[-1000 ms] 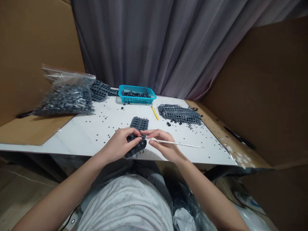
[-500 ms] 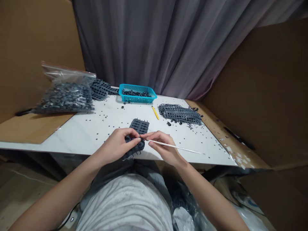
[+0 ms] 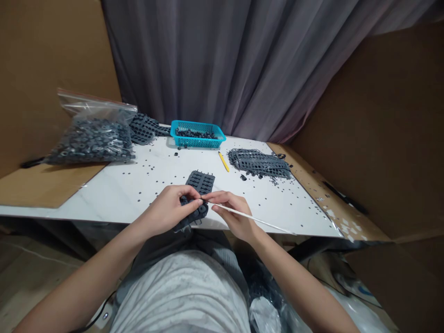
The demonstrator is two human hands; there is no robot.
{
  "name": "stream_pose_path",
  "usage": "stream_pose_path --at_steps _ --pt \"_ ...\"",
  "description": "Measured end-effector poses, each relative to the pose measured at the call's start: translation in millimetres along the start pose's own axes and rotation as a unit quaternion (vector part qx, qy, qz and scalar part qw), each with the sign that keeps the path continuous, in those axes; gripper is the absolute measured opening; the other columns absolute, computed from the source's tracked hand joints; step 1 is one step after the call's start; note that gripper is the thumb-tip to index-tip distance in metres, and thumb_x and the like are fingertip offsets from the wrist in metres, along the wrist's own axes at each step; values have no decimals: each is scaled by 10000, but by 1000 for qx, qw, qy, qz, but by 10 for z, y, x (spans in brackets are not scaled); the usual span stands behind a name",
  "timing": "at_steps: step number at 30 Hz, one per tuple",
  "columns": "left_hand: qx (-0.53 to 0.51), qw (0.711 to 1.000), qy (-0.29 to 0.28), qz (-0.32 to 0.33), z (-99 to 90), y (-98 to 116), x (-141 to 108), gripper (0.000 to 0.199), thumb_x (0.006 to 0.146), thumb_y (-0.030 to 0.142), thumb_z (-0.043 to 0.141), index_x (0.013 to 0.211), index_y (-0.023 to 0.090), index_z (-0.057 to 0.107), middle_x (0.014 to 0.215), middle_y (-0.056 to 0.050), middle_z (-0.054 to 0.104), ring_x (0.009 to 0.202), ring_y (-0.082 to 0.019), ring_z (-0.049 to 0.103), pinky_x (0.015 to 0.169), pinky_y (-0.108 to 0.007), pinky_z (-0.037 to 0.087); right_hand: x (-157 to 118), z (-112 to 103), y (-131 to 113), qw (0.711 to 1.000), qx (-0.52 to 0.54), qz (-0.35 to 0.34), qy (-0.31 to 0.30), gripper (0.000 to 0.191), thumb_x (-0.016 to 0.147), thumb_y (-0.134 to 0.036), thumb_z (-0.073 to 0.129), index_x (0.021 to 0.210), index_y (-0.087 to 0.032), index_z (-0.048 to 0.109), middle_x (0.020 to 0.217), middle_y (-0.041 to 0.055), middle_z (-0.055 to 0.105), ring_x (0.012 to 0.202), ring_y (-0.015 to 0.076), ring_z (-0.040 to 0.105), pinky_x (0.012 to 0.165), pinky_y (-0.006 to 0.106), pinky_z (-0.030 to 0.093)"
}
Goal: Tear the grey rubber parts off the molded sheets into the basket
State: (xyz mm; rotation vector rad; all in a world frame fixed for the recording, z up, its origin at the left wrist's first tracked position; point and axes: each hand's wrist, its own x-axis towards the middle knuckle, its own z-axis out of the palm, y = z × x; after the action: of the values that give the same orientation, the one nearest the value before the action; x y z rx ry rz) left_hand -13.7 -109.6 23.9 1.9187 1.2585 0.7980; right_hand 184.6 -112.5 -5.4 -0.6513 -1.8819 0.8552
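Left hand (image 3: 166, 210) curled narrowly around a dark grey studded strip (image 3: 194, 213), a stiff moulded piece with little spikes along its edges. Its far end lay flat on the glossy white desk (image 3: 104, 196), just ahead of the hands. Right hand (image 3: 231, 216) pinched a thin white stick (image 3: 255, 218), smooth and straight, with its near tip at the strip, right beside the left fingers. Small black bits were scattered across the desk. Farther off sat a blue mesh basket (image 3: 197, 125) of dark pieces, a clear zip bag (image 3: 97, 108) packed with grey rings, a yellow pencil (image 3: 224, 162) and a heap of perforated grey strips (image 3: 260, 163). Compared with the earlier frame, the stick's far end had dipped toward the person, and the right hand sat slightly lower.
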Motion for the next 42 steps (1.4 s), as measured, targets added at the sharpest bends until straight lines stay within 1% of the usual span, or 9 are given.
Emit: stream_pose_path --at_steps 8,12,15,18,24,27,32,36,42 --pt "11 1000 -6 1 12 -40 -7 258 781 383 518 789 164 654 722 -11 663 568 -138 529 506 -228 377 2 21 18 995 -82 -53 -7 123 865 -160 513 961 -223 558 1041 81 660 961 168 625 812 332 507" --pt "24 1000 3 -1 17 -48 -15 257 785 390 510 782 171 644 692 5 645 495 -111 467 463 -222 331 2 60 28 994 -94 -53 2 100 874 -179 498 944 -222 555 1017 77 664 944 170 630 785 321 516" --pt "30 1000 8 -1 19 -54 -22 255 786 392 508 772 176 642 691 6 648 518 -121 486 483 -225 346 3 98 33 995 -89 -38 7 93 883 -199 484 943 -226 551 1017 78 660 950 172 625 781 322 520" --pt "32 999 5 -6 22 -70 -30 259 790 397 504 779 178 641 704 0 656 569 -141 529 519 -234 376 3 130 23 998 -64 -16 16 87 886 -216 483 931 -218 557 1016 83 656 965 178 616 798 330 514" --pt "-12 1000 -8 6 4 -69 -42 269 791 410 511 779 176 643 753 -16 677 683 -171 592 604 -238 440 -28 121 16 988 133 77 28 84 863 -289 543 885 -209 553 1049 74 656 930 172 631 820 360 518" --pt "-14 1000 -7 7 -10 -45 -44 243 789 386 524 770 176 646 758 -16 684 710 -175 603 623 -238 447 -51 93 31 980 174 96 22 103 843 -298 575 867 -198 565 1095 81 650 946 175 633 848 381 508" --pt "-21 1000 -14 -1 -14 -35 -49 226 790 367 526 770 178 649 772 -16 688 715 -173 602 594 -230 440 -65 96 32 979 178 96 23 76 840 -266 584 879 -201 583 1125 79 646 993 179 625 883 389 491" --pt "-15 1000 -16 8 -20 -30 -59 214 789 352 524 768 176 644 779 -23 688 735 -181 600 649 -252 449 -68 128 20 986 145 82 31 95 835 -284 587 883 -202 593 1086 88 665 982 191 631 854 391 507" --pt "-3 1000 -6 9 -25 -27 -78 182 798 346 527 779 190 619 766 -5 667 728 -171 589 647 -242 433 -93 148 3 992 101 50 48 77 830 -262 594 881 -209 616 1037 84 678 957 196 638 836 385 519"
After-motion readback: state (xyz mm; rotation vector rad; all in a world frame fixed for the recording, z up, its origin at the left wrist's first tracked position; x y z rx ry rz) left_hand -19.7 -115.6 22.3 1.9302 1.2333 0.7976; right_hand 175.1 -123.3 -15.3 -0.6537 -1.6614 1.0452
